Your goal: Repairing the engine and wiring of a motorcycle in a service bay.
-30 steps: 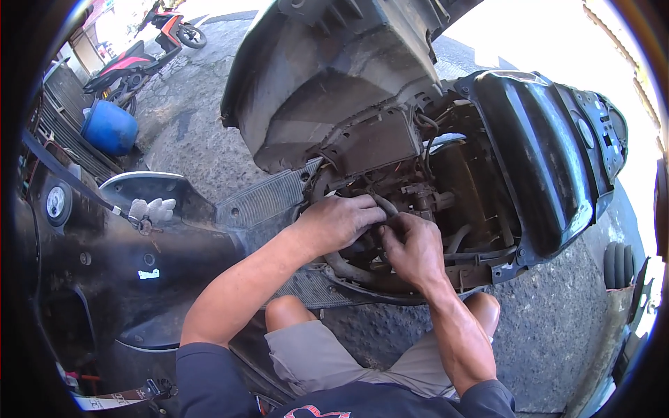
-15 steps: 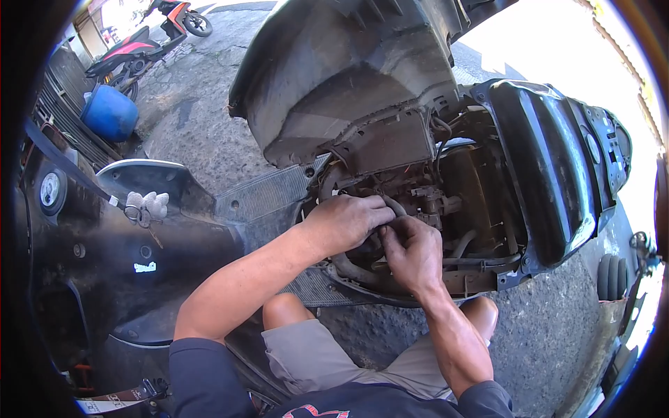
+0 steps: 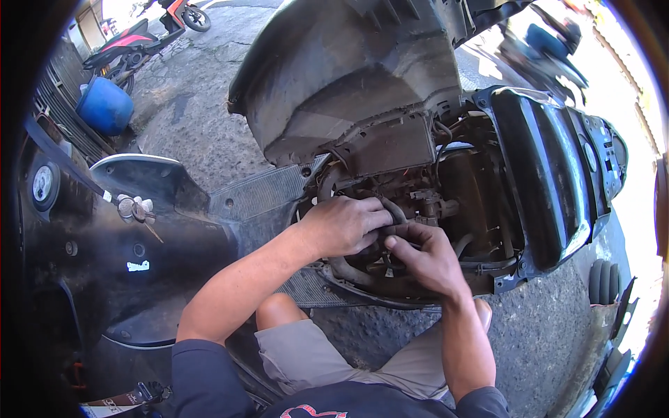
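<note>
Both my hands work in the opened engine bay of a black scooter. My left hand is closed, its fingers curled down beside a dark rubber hose; what they grip is hidden. Just right of it, my right hand is closed in a pinch, with thumb and forefinger pressed near the hose's lower end. The small dark part between the two hands cannot be made out. A thicker grey hose curves below my left hand. Metal engine parts lie just beyond my right hand.
A large dark underseat compartment is tilted up over the bay. The black glossy tail panel stands at the right, the ribbed footboard at the left. Farther off are a blue drum, a parked red scooter and a blurred motorbike.
My right hand has shifted slightly right and down, its fingers stretching more toward my left hand. My left hand stays nearly in place. A motorbike has come into view at the upper right.
</note>
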A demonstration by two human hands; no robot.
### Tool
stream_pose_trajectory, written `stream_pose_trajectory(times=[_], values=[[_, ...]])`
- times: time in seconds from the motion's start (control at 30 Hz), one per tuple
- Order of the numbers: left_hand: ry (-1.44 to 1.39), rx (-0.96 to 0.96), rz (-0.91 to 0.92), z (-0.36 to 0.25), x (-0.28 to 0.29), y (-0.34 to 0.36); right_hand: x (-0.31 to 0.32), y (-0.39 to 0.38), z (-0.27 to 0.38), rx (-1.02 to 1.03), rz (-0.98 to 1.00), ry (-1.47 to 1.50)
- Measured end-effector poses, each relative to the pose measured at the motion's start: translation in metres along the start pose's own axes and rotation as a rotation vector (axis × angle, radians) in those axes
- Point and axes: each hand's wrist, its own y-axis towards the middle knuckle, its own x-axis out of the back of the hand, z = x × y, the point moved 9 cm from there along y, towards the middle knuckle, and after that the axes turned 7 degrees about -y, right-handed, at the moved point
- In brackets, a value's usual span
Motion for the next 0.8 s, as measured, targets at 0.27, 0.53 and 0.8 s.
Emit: stream_pose_trajectory(times=[0.27, 0.53, 0.8], values=[[0.091, -0.025, -0.155, -0.006, 0.004, -0.007, 0.014, 0.001, 0.003, 0.3, -0.238, -0.37], [0.168, -0.109, -0.207, -0.017, -0.007, -0.005, 0.011, 0.008, -0.001, 0.18, -0.404, -0.362], [0.287, -0.034, -0.476, -0.022, 0.011, -0.029, -0.002, 0.017, 0.008, 0.188, -0.443, -0.383]])
